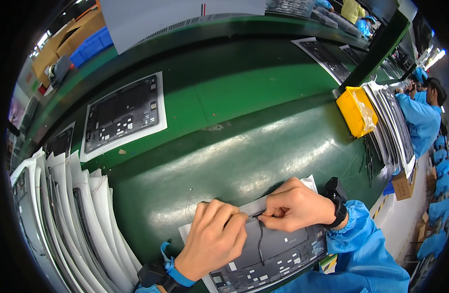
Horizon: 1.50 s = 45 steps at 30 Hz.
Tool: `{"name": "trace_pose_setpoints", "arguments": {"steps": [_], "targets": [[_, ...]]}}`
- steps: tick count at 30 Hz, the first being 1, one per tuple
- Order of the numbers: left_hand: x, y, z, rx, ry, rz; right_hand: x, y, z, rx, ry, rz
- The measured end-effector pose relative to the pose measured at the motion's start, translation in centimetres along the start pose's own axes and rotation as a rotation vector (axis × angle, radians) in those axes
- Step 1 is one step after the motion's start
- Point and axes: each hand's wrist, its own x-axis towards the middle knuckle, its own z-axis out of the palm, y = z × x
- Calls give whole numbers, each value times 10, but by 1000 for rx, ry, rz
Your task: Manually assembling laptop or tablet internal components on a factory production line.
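Black cable sits pinched by the right hand, seemingly for precision, while the left hand curls, contents unclear.

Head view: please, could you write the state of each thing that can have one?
Left hand: curled over the near panel, grip unclear
Right hand: thumb and forefinger apparently pinched on the black cable's upper end
Black cable: slightly bent, over the near panel
Near panel: flat, partly covered by hands
Back-left panel: flat, untouched
Left stack: piled, white sheets between
Right stack: piled, beside the yellow bin
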Motion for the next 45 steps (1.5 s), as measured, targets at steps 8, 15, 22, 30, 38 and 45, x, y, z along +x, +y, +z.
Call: {"name": "trace_pose_setpoints", "arguments": {"steps": [8, 15, 22, 30, 38, 45], "targets": [[1, -3, 2, -28, -41, 10, 0, -1, -1, 13, 12, 135], [2, 7, 6, 188, -75, 145, -1, 2, -14, 30, -37, 130], [11, 4, 1, 106, -122, 68, -9, 16, -4, -275, 103, -190], [22, 6, 12, 13, -10, -32, -9, 22, 1, -236, 130, -203], [22, 5, 17, 106, -17, 26, -11, 27, 1, -201, 130, -241], [21, 4, 22, 12, 23, 31, -10, 22, 2, -288, 141, -240]]}}
